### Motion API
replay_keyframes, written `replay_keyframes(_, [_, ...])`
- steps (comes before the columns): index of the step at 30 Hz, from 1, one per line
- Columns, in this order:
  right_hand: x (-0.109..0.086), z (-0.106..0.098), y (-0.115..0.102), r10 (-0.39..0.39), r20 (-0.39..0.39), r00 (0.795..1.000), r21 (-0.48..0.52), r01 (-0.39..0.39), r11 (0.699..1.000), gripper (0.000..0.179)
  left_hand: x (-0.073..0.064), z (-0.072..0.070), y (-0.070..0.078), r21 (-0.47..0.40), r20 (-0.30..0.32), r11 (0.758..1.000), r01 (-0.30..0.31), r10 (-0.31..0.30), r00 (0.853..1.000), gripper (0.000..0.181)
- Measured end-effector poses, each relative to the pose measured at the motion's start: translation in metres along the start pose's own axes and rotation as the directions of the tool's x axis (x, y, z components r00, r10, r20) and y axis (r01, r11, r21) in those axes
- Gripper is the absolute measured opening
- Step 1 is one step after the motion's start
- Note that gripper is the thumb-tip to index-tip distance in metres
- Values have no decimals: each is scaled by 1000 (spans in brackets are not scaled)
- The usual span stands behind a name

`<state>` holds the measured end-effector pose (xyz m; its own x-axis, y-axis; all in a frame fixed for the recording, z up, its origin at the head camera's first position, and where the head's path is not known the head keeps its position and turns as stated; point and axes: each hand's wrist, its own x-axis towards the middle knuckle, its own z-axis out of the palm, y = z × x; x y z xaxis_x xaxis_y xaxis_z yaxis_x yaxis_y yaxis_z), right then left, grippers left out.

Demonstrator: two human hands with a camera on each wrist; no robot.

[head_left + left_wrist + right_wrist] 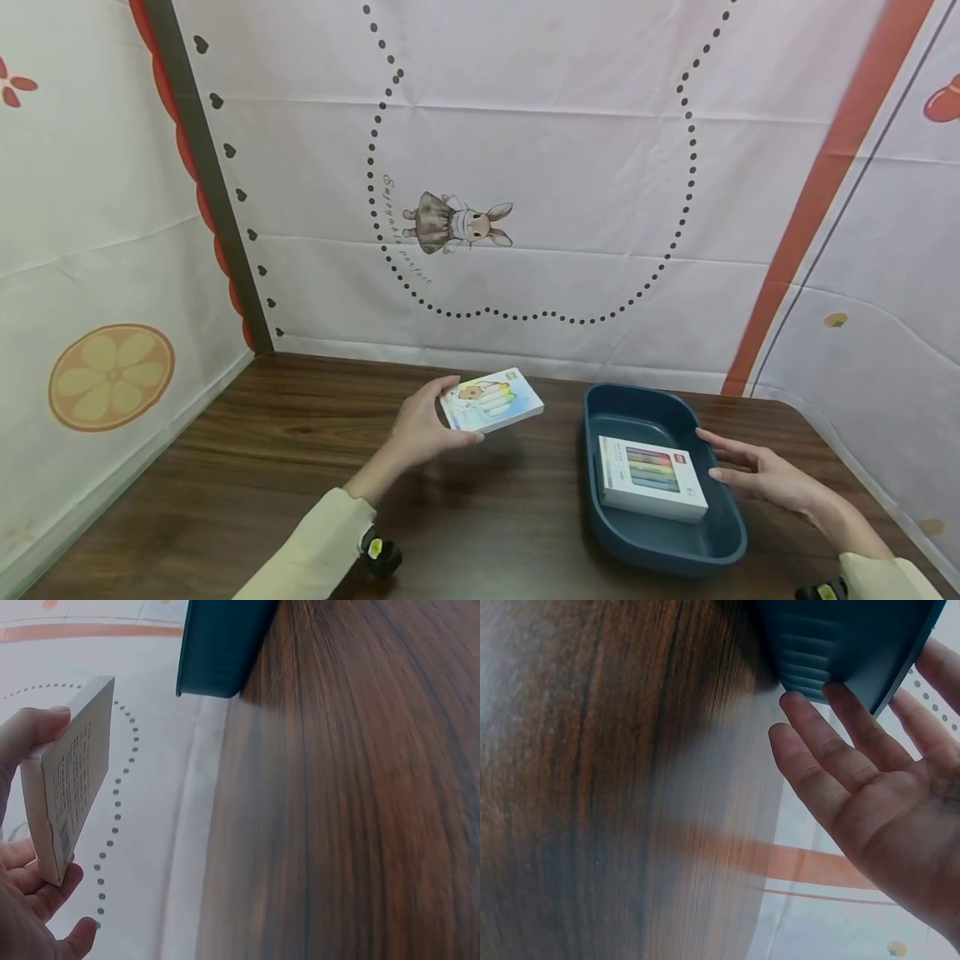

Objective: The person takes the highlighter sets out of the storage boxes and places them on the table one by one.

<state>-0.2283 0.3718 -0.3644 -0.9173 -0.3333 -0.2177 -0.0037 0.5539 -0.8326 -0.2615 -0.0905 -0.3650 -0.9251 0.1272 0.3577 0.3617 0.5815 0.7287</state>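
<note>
My left hand [420,425] grips a flat white box [491,400] by its near-left end, between thumb and fingers. Its top is printed with a cartoon animal and coloured marker shapes. In the left wrist view the underside of the box [71,784] carries small print and a barcode, and it is held up off the table. My right hand [772,479] is at the right rim of a dark blue plastic bin [622,537], its fairly straight fingers [817,742] along the outside wall. Inside the bin lies a white box [652,479] with a window showing coloured sticks.
The bin stands on a dark wood-grain table [480,533], right of centre. A white printed cloth [562,183] hangs behind the table and along both sides. A dark wrist device [381,554] sits at my left sleeve.
</note>
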Motion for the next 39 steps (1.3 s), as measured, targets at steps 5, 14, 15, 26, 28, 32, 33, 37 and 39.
replay_keyframes(5, [1,-2,-2,7,1,1000,-4,-7,1000,63,-2,-9,-5,39,-47,999,30,-28,999,89])
replay_keyframes(14, [0,-2,-2,-10,4,1000,-31,11,999,64,-4,-20,-11,116,-118,980,164,-150,982,90])
replay_keyframes(15, [0,-2,-3,-7,2,1000,-33,7,999,64,-4,-21,-12,121,-123,977,176,-161,979,90])
replay_keyframes(26, [0,-1,-1,3,-7,1000,-38,-3,999,65,-2,-25,-23,223,-206,938,266,-222,953,89])
replay_keyframes(28, [0,-1,0,4,-8,1000,-40,-4,999,65,-1,-26,-25,235,-214,930,282,-234,948,90])
replay_keyframes(32, [0,-1,0,11,-11,1000,-39,-12,999,65,1,-27,-28,248,-230,919,306,-250,940,93])
replay_keyframes(33, [0,-1,0,13,-11,1000,-40,-14,999,65,1,-28,-29,249,-233,917,312,-256,938,94])
replay_keyframes(37, [0,-1,-1,10,-2,1000,-36,-10,999,65,3,-28,-33,253,-241,905,343,-284,928,99])
replay_keyframes(39, [1,-1,-2,6,2,1000,-35,-6,999,64,4,-29,-35,254,-239,899,357,-299,924,100])
